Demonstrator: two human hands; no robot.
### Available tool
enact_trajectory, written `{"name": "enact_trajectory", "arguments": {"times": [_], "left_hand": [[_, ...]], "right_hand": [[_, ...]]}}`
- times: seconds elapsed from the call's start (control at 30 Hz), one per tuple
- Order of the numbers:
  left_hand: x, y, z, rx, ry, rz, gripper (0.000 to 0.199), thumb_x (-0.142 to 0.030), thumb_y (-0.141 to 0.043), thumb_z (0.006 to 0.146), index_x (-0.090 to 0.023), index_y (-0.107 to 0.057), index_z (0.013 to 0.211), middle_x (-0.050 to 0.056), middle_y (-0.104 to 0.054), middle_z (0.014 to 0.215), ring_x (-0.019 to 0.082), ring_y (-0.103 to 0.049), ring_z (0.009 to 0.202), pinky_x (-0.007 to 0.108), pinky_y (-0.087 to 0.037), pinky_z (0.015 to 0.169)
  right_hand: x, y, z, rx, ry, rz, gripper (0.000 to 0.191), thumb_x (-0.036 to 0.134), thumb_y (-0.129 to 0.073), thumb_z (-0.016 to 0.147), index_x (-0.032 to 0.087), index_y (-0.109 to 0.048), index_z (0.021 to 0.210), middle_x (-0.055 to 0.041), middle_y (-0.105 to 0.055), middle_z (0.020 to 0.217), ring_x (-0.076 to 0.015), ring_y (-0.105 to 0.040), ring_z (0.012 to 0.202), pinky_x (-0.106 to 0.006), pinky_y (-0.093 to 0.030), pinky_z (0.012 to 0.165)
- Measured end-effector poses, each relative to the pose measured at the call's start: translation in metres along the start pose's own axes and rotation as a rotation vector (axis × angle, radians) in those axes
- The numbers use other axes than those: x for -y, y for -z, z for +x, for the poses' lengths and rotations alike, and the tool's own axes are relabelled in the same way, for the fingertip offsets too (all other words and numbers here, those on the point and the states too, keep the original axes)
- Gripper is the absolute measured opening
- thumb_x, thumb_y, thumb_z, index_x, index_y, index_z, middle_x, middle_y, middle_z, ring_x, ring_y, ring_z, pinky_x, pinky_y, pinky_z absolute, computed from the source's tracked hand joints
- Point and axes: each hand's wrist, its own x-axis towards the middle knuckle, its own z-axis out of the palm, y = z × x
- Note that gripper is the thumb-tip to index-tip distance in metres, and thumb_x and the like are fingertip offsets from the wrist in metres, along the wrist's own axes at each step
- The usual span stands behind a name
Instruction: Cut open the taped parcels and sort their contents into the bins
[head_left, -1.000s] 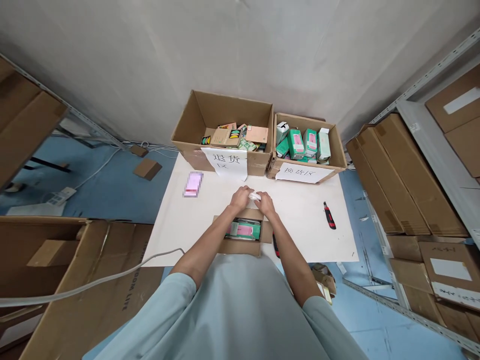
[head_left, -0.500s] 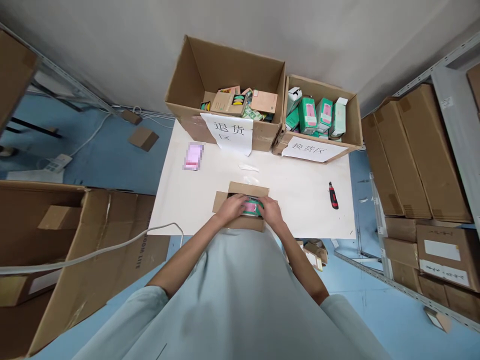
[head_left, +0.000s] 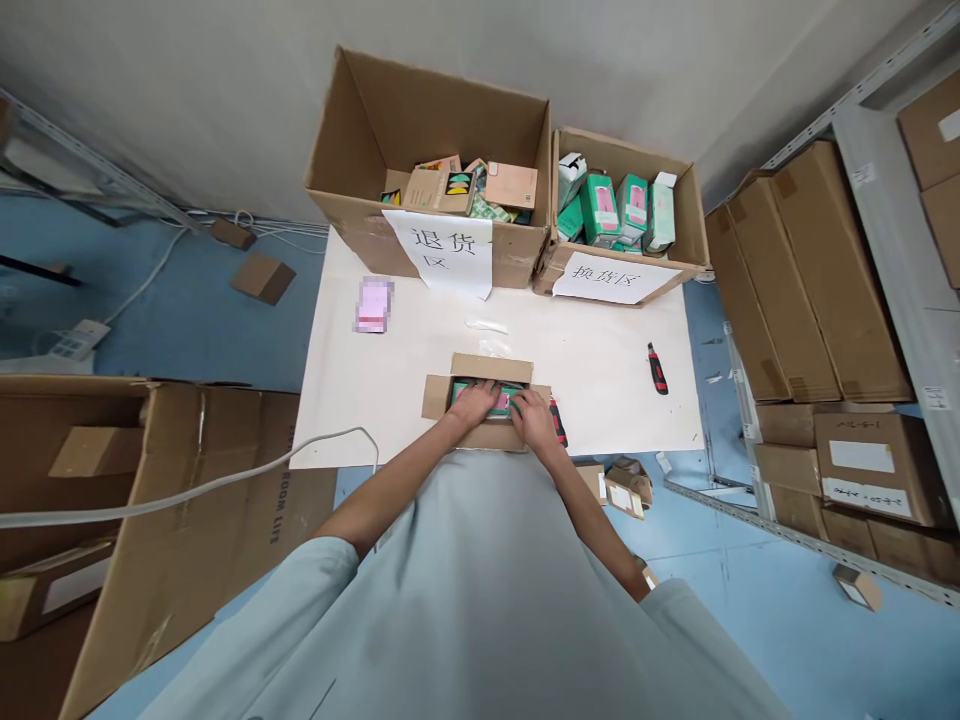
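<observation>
On the near edge of the table stands a small cardboard carton (head_left: 492, 367) with its flaps folded out. A green and pink product box (head_left: 503, 402) lies inside it, partly covered by my fingers. My left hand (head_left: 474, 402) reaches over the carton's left side, with its fingers curled on the product box. At the right end of that box, my right hand (head_left: 532, 417) has its fingers bent down onto it. Just right of this hand lies a red and black utility knife (head_left: 558, 422), partly hidden by the carton flap.
A large carton (head_left: 517, 250) of mixed boxes and a smaller carton (head_left: 544, 275) of green boxes stand at the back, with paper signs. Another utility knife (head_left: 657, 370) lies at right. A pink pixelated item (head_left: 373, 305) is at left. A white cable (head_left: 300, 452) crosses the near left corner.
My left hand has shifted on the product box, uncovering more green at its left end. My right hand sits slightly lower, and the knife beside it now shows. The whole view has shifted a little.
</observation>
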Motion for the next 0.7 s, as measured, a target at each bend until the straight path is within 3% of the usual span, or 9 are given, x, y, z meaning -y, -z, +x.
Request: {"name": "enact_trajectory", "arguments": {"times": [0.1, 0.3, 0.47, 0.7], "left_hand": [[-0.001, 0.003, 0.001, -0.006, -0.024, 0.016, 0.053, -0.004, -0.064, 0.094, -0.013, -0.064, 0.146, 0.026, -0.066, 0.148, 0.037, -0.065, 0.141, 0.049, -0.050, 0.119], [0.004, 0.011, -0.010, -0.021, -0.080, 0.019, 0.062, -0.004, -0.075, 0.085, -0.016, -0.063, 0.145, 0.022, -0.064, 0.153, 0.035, -0.061, 0.144, 0.042, -0.053, 0.113], [0.011, 0.019, -0.026, -0.030, -0.100, 0.022, 0.062, -0.012, -0.073, 0.092, -0.017, -0.059, 0.152, 0.021, -0.061, 0.154, 0.035, -0.060, 0.143, 0.042, -0.054, 0.113], [0.000, 0.026, -0.027, 0.002, -0.023, 0.036, 0.067, -0.007, -0.073, 0.085, -0.014, -0.058, 0.150, 0.026, -0.064, 0.144, 0.040, -0.064, 0.137, 0.046, -0.061, 0.103]], "right_hand": [[0.005, 0.002, -0.002, -0.020, -0.021, 0.042, 0.033, 0.016, -0.053, 0.111, 0.020, -0.080, 0.128, -0.0158, -0.074, 0.136, -0.0305, -0.064, 0.130, -0.045, -0.051, 0.119], [0.009, 0.013, -0.009, -0.101, -0.086, 0.136, 0.034, 0.020, -0.051, 0.111, 0.020, -0.080, 0.131, -0.0158, -0.075, 0.136, -0.0303, -0.066, 0.129, -0.046, -0.052, 0.120], [0.006, 0.021, -0.016, -0.230, -0.126, 0.219, 0.038, 0.026, -0.048, 0.112, 0.021, -0.078, 0.135, -0.0144, -0.077, 0.135, -0.0291, -0.068, 0.130, -0.045, -0.053, 0.119], [0.008, 0.009, -0.012, -0.259, -0.224, 0.209, 0.039, 0.024, -0.052, 0.107, 0.014, -0.077, 0.135, -0.0183, -0.078, 0.138, -0.0296, -0.071, 0.132, -0.045, -0.052, 0.122]]}}
